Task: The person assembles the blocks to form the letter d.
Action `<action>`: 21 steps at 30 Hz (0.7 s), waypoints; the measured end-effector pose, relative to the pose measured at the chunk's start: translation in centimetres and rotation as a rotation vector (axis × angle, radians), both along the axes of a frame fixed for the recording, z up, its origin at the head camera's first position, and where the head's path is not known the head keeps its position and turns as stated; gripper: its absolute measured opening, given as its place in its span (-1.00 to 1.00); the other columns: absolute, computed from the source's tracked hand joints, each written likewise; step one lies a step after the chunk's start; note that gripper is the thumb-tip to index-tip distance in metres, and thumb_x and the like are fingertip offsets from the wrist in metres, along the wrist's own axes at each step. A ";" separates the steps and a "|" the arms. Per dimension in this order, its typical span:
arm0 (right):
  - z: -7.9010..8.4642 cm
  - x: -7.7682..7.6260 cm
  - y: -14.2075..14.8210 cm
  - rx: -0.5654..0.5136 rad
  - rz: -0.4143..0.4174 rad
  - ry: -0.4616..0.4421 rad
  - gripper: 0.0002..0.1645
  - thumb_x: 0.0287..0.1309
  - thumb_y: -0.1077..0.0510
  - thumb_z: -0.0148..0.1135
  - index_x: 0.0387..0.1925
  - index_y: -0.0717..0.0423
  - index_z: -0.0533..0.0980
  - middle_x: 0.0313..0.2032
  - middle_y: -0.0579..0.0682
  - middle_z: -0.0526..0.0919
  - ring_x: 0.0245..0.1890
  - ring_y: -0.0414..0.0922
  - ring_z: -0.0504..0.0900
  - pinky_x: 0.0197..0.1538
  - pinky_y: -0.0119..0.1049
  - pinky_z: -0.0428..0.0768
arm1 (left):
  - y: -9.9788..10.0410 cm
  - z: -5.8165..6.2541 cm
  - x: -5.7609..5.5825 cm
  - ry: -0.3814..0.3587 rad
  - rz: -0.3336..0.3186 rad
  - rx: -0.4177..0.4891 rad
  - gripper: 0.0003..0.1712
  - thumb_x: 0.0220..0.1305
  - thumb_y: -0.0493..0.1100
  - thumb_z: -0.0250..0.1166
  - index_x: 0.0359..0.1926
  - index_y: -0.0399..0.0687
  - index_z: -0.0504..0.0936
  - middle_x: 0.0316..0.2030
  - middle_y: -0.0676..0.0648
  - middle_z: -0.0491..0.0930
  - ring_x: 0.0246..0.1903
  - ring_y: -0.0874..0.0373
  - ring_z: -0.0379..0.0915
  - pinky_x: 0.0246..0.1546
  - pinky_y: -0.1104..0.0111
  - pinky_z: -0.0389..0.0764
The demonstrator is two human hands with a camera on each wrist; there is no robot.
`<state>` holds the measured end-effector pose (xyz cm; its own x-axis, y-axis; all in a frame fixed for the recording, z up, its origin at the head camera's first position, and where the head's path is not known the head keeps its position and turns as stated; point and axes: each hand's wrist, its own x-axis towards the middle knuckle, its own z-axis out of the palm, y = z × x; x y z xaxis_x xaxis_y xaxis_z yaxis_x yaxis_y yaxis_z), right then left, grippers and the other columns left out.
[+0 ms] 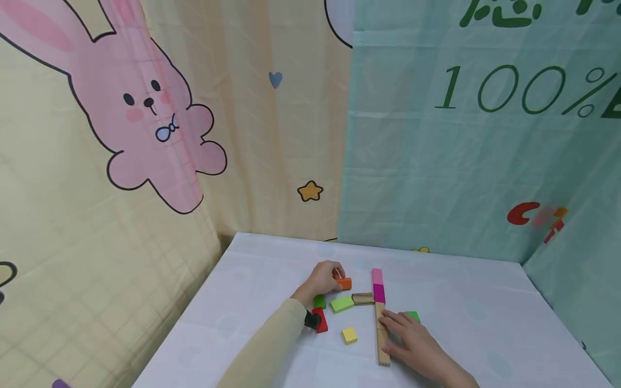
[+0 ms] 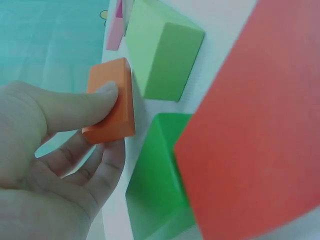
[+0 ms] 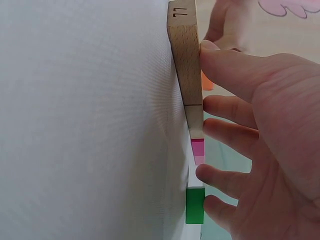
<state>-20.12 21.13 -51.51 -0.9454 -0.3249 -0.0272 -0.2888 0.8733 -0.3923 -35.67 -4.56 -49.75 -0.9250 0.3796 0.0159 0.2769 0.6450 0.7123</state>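
My left hand (image 1: 321, 278) pinches an orange block (image 1: 345, 283) between thumb and fingers, at the back of the table beyond a light green block (image 1: 342, 304). In the left wrist view the thumb lies across the face of the orange block (image 2: 120, 107). My right hand (image 1: 412, 345) rests on a line of plain wooden blocks (image 1: 383, 350), its fingers extended and spread along them. A magenta block (image 1: 379, 293) and a pink block (image 1: 377, 276) continue that line at its far end. A brown wooden block (image 1: 363, 299) joins it from the left.
Near my left wrist lie a dark green block (image 1: 319, 302) and a red block (image 1: 323, 325). A yellow block (image 1: 349, 335) sits between the hands. Another green block (image 1: 414, 316) is just beyond my right hand. Printed curtains (image 1: 436, 178) hang behind the white table (image 1: 485, 302).
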 end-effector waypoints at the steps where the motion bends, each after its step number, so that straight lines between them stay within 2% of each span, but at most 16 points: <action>1: -0.1 0.0 0.0 0.001 0.007 0.004 -0.13 0.09 -0.36 0.38 0.36 -0.07 0.47 0.37 -0.05 0.41 0.35 0.16 0.32 0.22 0.35 0.34 | -0.1 0.0 0.0 -0.010 0.002 0.016 -0.74 0.10 -0.34 0.51 -0.23 0.04 0.67 -0.35 0.04 0.53 -0.31 0.12 0.43 -0.34 0.32 0.52; 7: -0.2 -0.1 0.1 0.002 0.011 0.015 -0.12 0.10 -0.37 0.36 0.36 -0.06 0.46 0.37 -0.05 0.41 0.35 0.16 0.32 0.22 0.36 0.34 | -0.4 0.2 0.0 -0.033 0.011 0.077 -0.62 0.12 -0.34 0.51 -0.03 0.02 0.71 -0.36 0.03 0.54 -0.35 0.12 0.44 -0.40 0.35 0.53; 12: -0.2 0.0 0.0 0.005 0.010 0.016 -0.12 0.09 -0.37 0.37 0.36 -0.07 0.47 0.37 -0.05 0.41 0.35 0.17 0.32 0.22 0.35 0.33 | -0.7 0.7 0.5 -0.063 0.014 0.115 -0.53 0.14 -0.36 0.47 0.10 0.00 0.70 -0.35 -0.01 0.53 -0.37 0.08 0.44 -0.41 0.34 0.51; 21: -0.1 0.2 0.1 0.003 0.002 0.011 -0.12 0.07 -0.37 0.38 0.36 -0.08 0.47 0.38 -0.06 0.41 0.36 0.22 0.29 0.23 0.38 0.31 | -0.6 1.1 1.3 -0.093 0.031 0.164 -0.51 0.20 -0.35 0.43 0.14 0.10 0.70 -0.29 -0.01 0.53 -0.35 0.06 0.44 -0.40 0.33 0.49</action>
